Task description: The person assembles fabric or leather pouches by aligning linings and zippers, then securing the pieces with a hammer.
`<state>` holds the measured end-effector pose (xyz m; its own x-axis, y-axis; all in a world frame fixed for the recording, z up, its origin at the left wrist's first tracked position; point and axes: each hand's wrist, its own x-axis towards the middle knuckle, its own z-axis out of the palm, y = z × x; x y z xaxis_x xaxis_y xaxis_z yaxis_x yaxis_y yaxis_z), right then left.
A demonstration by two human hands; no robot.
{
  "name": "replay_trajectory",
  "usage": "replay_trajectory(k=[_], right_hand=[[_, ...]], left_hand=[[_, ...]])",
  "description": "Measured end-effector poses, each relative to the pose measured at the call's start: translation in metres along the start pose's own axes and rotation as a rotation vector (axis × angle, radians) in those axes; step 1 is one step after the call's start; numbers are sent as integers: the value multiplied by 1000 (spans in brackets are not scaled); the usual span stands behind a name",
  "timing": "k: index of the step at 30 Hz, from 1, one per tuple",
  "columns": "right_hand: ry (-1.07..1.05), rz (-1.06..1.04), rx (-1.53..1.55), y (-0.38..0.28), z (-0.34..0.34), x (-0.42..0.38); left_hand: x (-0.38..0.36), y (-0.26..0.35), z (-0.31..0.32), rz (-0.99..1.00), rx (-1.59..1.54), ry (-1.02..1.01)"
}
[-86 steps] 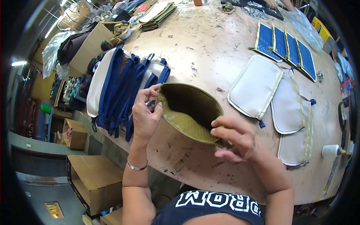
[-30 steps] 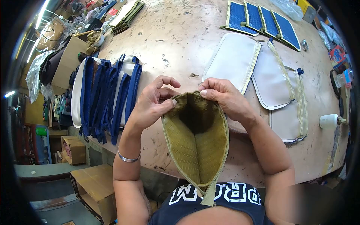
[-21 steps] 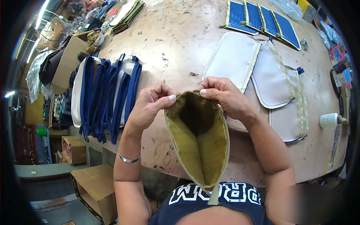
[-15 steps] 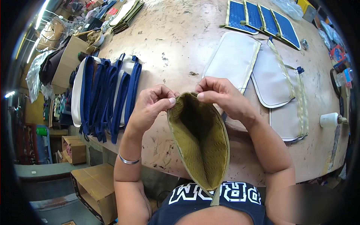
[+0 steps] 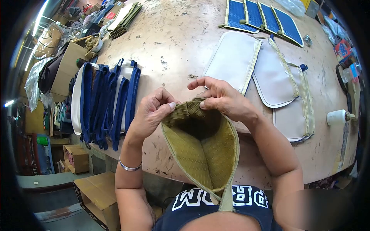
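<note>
2 hands [image 5: 189,104] pinching open olive pouch [image 5: 202,154]

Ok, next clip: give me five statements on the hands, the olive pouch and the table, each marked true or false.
1. The left hand and right hand both pinch the far end of the olive pouch. True.
2. The olive pouch is zipped closed. False: it gapes open, showing its inside.
3. The silver bracelet is on the right arm. False: it is on the left.
4. Four blue panels lie at the far side of the table. True.
5. The white spool is between the hands. False: it is near the table's right edge.
</note>
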<state>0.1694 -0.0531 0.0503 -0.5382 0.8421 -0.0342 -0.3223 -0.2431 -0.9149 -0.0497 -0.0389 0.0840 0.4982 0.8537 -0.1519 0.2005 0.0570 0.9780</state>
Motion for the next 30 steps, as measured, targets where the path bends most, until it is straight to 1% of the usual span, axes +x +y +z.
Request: replay_trajectory(k=[2,5,8,14,20,23,26,30], right_hand=[[-31,14,31,1,-3,-1],[-56,51,61,4,-6,0],[-103,98,100,2,-8,0],[-82,146,-3,-1,-10,-1],[-91,158,9,0,-11,0],[-82,159,2,1,-12,1],[-68,167,8,1,-13,1],[-73,153,-58,-2,-20,0]], left_hand=[[0,-2,-2,-45,-91,-58],[0,-2,1,-72,-307,-79],[0,-5,-3,-83,-214,-150],[0,-7,-7,-90,-255,-281],[2,-10,-5,-107,-335,-222],[3,-14,-7,-108,-298,-215],[5,-16,-7,-107,-333,-237],[11,-23,-10,-148,-456,-216]])
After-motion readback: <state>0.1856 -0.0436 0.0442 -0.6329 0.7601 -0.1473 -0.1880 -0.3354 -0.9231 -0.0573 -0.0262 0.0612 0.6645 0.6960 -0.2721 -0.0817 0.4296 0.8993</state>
